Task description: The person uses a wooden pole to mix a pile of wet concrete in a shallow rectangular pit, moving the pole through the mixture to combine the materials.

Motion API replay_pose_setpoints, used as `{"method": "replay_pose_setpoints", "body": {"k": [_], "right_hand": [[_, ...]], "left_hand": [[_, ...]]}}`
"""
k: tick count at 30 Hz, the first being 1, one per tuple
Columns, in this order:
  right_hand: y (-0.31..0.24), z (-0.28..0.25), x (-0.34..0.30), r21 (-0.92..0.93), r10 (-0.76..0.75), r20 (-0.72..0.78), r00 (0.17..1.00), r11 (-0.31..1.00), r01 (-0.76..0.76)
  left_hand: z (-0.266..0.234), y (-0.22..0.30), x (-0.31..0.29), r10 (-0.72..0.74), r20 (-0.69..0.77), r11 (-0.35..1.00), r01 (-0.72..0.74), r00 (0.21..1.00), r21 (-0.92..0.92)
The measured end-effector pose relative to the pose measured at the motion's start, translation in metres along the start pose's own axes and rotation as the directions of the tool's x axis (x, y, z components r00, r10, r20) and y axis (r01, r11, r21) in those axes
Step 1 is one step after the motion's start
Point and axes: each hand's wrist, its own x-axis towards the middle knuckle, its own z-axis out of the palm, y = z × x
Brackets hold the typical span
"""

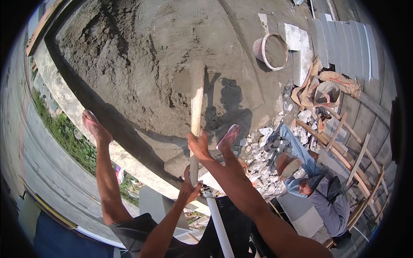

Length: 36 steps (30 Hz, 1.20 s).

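Observation:
My left hand is wrapped round the lower end of a long wooden-handled hoe. Farther up the same handle, my right hand grips it too. The far end of the handle is coated in grey and reaches into wet mortar. The hoe's blade blends into the mortar, so its edges are hard to make out. My feet, in pink flip-flops, stand apart: the left one on a pale concrete ledge, the right one at the mortar's near edge.
A bucket of mortar stands at the upper right, near stacked grey panels and paper sacks. White rubble lies to my right. Beyond it another person bends beside a bucket and a wooden ladder-like frame.

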Motion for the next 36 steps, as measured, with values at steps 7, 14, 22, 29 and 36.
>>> {"method": "replay_pose_setpoints", "body": {"k": [7, 14, 22, 29, 36], "right_hand": [[0.003, -0.046, -0.064, 0.089, 0.112, 0.136, 0.984, 0.988, -0.125], [-0.032, -0.108, -0.068, -0.113, 0.099, 0.092, 0.991, 0.990, -0.089], [-0.110, -0.138, 0.037, -0.278, -0.094, 0.006, 0.996, 0.956, 0.092], [-0.203, -0.157, 0.266, -0.578, -0.499, 0.222, 0.838, 0.625, 0.525], [-0.262, -0.198, 0.447, -0.686, -0.614, 0.301, 0.730, 0.392, 0.613]], "left_hand": [[0.044, -0.061, -0.040, 0.270, 0.071, 0.900, -0.278, 0.960, 0.335], [0.127, -0.014, -0.061, 0.061, 0.022, 0.983, -0.064, 0.998, 0.169], [0.151, 0.083, 0.004, 0.396, 0.048, 0.858, -0.351, 0.917, -0.374], [0.230, 0.210, 0.245, 0.491, -0.148, 0.600, -0.456, 0.859, -0.657], [0.267, 0.307, 0.417, 0.660, -0.206, 0.416, -0.580, 0.723, -0.700]]}}
